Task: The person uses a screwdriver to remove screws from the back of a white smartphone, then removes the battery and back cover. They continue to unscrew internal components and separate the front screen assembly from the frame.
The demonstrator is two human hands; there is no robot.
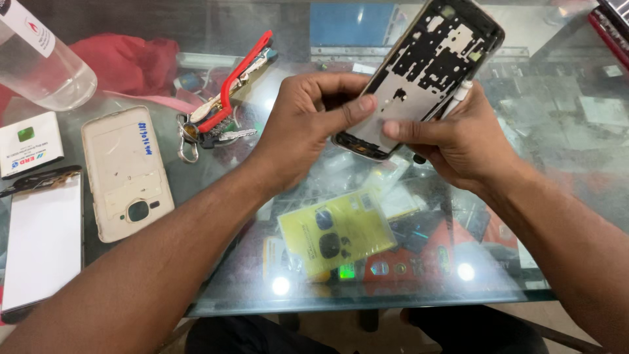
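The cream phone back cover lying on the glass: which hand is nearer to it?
Left. The left hand grips the phone frame just right of the cream back cover, apart from it. The right hand holds the frame's far side, farther off.

bright overhead light | lamp glare on glass tabletop (pixel 216 288) | sharp focus

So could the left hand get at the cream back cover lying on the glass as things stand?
Probably not at once: the left hand is occupied holding the phone frame together with the right hand. The cream back cover itself lies uncovered beside the left forearm, nothing on it.
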